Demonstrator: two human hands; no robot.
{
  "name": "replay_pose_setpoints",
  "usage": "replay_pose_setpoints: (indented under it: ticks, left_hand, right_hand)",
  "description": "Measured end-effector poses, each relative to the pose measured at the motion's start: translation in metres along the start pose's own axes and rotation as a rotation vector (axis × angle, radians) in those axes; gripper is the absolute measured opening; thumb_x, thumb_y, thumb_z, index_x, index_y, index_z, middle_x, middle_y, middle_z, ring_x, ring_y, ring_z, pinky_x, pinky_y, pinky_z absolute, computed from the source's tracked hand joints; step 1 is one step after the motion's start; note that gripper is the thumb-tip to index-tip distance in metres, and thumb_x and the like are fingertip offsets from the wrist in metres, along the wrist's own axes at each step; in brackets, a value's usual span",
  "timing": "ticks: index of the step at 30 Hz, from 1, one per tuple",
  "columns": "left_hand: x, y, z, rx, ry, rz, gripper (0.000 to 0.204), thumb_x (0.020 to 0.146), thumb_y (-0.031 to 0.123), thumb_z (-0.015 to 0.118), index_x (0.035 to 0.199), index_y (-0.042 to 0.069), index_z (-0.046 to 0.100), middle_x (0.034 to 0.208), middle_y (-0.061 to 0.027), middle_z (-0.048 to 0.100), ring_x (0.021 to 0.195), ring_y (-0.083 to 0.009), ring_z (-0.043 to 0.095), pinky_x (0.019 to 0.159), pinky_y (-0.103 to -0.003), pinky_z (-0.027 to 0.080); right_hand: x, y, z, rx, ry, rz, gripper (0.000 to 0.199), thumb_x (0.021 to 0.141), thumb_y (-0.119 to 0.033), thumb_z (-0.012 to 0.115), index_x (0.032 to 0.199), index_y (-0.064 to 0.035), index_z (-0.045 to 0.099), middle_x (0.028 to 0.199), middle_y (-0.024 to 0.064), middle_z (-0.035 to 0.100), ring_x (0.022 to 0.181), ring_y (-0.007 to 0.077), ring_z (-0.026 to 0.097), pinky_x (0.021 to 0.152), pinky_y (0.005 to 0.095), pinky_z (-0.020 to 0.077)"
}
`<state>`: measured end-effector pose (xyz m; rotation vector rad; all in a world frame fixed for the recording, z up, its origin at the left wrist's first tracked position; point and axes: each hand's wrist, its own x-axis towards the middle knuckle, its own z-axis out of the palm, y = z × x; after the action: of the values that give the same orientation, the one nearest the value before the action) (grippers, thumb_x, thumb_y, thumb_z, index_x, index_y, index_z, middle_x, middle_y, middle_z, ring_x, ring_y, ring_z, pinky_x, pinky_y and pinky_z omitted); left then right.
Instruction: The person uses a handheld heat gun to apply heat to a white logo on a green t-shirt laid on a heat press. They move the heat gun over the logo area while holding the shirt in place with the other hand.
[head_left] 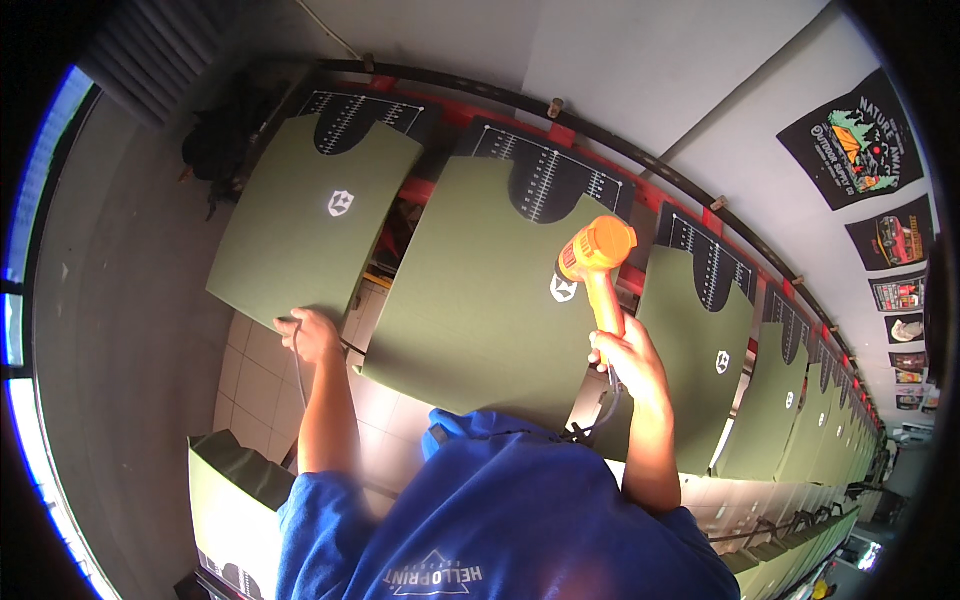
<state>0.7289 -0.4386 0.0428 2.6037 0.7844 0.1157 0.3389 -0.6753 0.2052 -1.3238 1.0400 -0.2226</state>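
Observation:
My right hand [637,358] is closed round the handle of an orange heat gun [592,250]. Its nozzle hangs over the white shield emblem [563,288] on the middle green fabric piece [470,290], partly covering it. A dark cord [607,410] trails from the handle towards my body. My left hand [314,336] is at the lower edge of the left green fabric piece [290,220], fingers curled round a thin grey cord [299,375] that hangs beside my forearm. That left piece bears the same white emblem [341,203].
Black boards with white ruler marks [540,185] lie under the fabric, along a red frame with a dark curved rail [480,92]. More green pieces [690,340] run off to the right. Another board with green fabric [235,500] stands at lower left. Printed posters [858,140] hang on the wall.

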Motion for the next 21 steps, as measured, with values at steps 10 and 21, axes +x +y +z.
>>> replay_pose_setpoints:
  ticks: [10, 21]
  left_hand:
    - [-0.001, -0.002, -0.004, -0.036, -0.019, 0.011, 0.055, 0.095, 0.044, 0.039, 0.142, 0.016, 0.033, 0.123, -0.0225, 0.05, 0.105, -0.0403, 0.058, 0.086, -0.05, 0.048]
    - [0.007, -0.009, 0.005, -0.057, -0.039, 0.031, 0.056, 0.095, 0.044, 0.037, 0.143, 0.017, 0.03, 0.127, -0.0213, 0.048, 0.108, -0.0407, 0.056, 0.088, -0.05, 0.047]
  right_hand:
    - [-0.003, -0.009, 0.004, 0.001, -0.043, 0.039, 0.022, 0.084, -0.009, 0.06, 0.102, 0.0007, 0.05, 0.077, 0.0009, 0.053, 0.063, 0.0105, 0.06, 0.052, 0.0251, 0.0501]
    - [-0.029, 0.004, -0.002, 0.03, 0.007, 0.072, 0.026, 0.084, -0.005, 0.059, 0.108, 0.0017, 0.051, 0.081, 0.0043, 0.057, 0.063, 0.0123, 0.06, 0.051, 0.0257, 0.0501]
